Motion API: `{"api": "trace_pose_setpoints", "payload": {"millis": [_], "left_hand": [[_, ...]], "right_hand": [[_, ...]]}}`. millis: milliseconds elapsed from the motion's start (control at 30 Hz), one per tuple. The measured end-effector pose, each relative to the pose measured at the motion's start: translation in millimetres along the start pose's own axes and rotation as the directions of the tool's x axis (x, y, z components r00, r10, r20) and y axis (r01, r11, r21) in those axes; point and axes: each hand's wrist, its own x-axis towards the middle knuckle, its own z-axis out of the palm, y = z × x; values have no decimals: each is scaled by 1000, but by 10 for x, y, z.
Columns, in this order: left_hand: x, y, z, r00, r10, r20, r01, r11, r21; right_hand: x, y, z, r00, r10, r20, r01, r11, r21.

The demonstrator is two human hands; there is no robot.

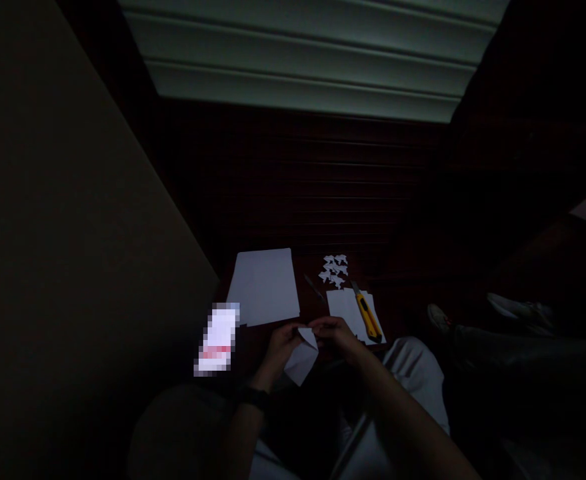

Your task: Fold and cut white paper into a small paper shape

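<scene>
Between my hands is a white sheet of paper [300, 363], partly folded to a point at its top. My left hand [281, 343] grips its upper left edge, fingers closed on it. My right hand [337, 333] pinches the upper right corner; the fingertips are partly hidden in the dim light. Just beyond the right hand, a yellow box cutter [367, 313] lies on a stack of small white paper pieces [343, 305]. Several little folded paper figures [333, 269] sit in a cluster behind that stack.
A larger stack of white paper [265, 287] covers the table's left side. A thin dark pen-like object [313, 287] lies beside it. At the left front glows a blurred-out screen [217, 340]. Another person's legs and shoes [440, 320] show at right. Slatted blinds [313, 60] hang ahead.
</scene>
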Motion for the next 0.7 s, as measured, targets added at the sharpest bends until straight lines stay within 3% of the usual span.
{"api": "trace_pose_setpoints", "payload": {"millis": [300,700], "left_hand": [[9,5,10,999,19,-29,-18,999,42],[28,-47,11,998,44,-47,-40,995,89]], "right_hand": [[-14,25,35,1000,14,-23,-12,994,112],[38,83,-39,996,-72,-59,72,997,2]]}}
